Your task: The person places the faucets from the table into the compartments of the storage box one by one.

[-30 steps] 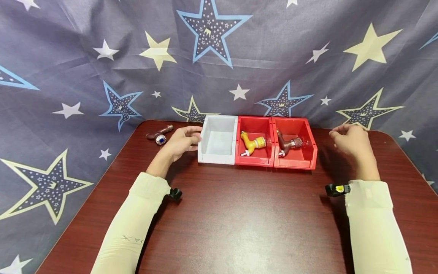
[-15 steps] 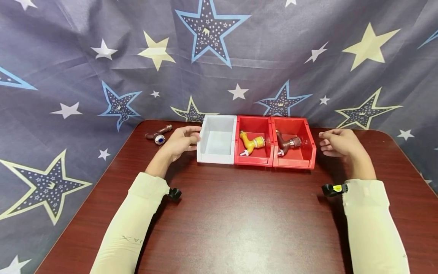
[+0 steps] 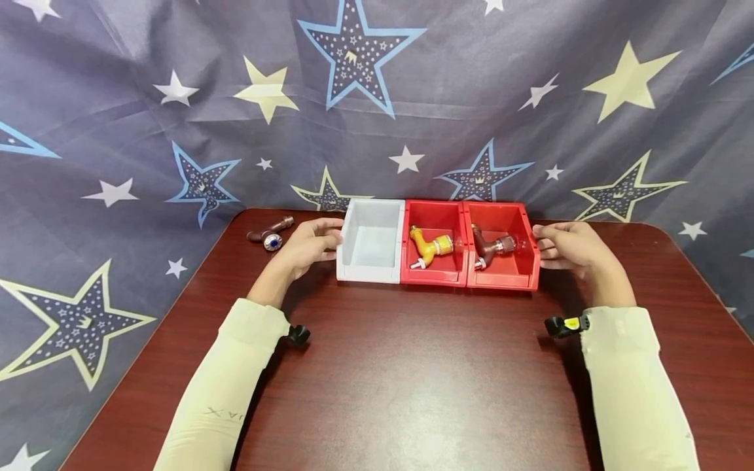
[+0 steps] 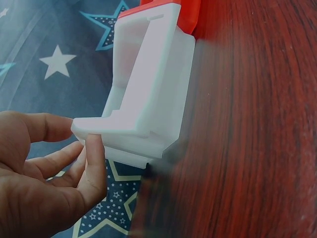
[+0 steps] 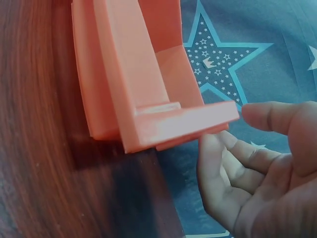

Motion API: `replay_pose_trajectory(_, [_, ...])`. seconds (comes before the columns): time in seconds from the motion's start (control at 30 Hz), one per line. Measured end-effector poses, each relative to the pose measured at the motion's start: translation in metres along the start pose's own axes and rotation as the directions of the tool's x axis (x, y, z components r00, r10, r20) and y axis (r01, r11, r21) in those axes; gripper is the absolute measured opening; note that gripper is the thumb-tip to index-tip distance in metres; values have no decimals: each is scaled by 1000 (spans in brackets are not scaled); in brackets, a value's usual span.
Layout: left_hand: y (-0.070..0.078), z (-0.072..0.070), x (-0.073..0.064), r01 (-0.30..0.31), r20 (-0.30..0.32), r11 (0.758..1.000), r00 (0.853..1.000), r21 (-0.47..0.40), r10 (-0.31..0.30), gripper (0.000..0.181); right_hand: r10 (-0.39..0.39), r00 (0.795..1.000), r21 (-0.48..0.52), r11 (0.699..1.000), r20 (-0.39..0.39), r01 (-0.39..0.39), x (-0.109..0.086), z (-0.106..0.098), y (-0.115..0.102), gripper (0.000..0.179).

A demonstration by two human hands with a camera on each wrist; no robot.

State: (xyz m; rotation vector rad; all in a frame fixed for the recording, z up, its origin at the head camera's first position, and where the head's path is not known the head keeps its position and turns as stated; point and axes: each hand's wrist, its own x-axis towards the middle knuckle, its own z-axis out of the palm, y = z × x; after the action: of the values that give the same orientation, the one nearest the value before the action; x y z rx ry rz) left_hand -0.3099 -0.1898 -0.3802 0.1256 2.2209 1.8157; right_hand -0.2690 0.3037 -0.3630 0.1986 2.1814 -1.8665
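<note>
on the table (image 3: pixel 406 366), by its back edge: white bin (image 3: pixel 368 273), middle bin (image 3: pixel 434 278), right bin (image 3: pixel 501 281).
the left hand (image 3: pixel 304 248) pinches the white bin's outer rim; the right hand (image 3: pixel 576 248), half open, gripping nothing, touches the right bin with its fingertips. a yellow tap (image 3: pixel 432 247) lies in the middle bin, a brown tap (image 3: pixel 487 247) in the right; a third tap (image 3: pixel 272 237) by the back left corner.
</note>
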Motion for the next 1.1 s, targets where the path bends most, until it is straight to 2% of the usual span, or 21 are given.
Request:
replay_pose_trajectory(0.03, [0, 0, 0, 1, 0, 1000, 1000, -3, -1, 47, 1, 1000, 10, 1000, 0, -1, 1, 0, 0, 36])
replay_pose_trajectory(0.17, [0, 0, 0, 4, 0, 1000, 1000, -12, -4, 47, -1, 1000, 66, 998, 9, 1, 1, 0, 1, 15])
replay_pose_trajectory(0.2, [0, 0, 0, 5, -1, 1000, 1000, -12, -5, 47, -3, 1000, 77, 997, 12, 2, 2, 0, 2, 15])
replay_pose_trajectory(0.27, [0, 0, -1, 8, -2, 1000, 1000, -11, -8, 47, 2, 1000, 110, 994, 18, -4, 1, 0, 3, 22])
replay_pose_trajectory(0.73, [1, 0, -2, 11, 8, 1000, 1000, -6, -11, 48, 60, 993, 287, 954, 107, -88, 2, -6, 5, 30])
replay_pose_trajectory(1.1, [3, -7, -4, 5, 9, 1000, 1000, 17, -5, 46, 42, 993, 282, 957, 109, -72, -1, -7, 5, 27])
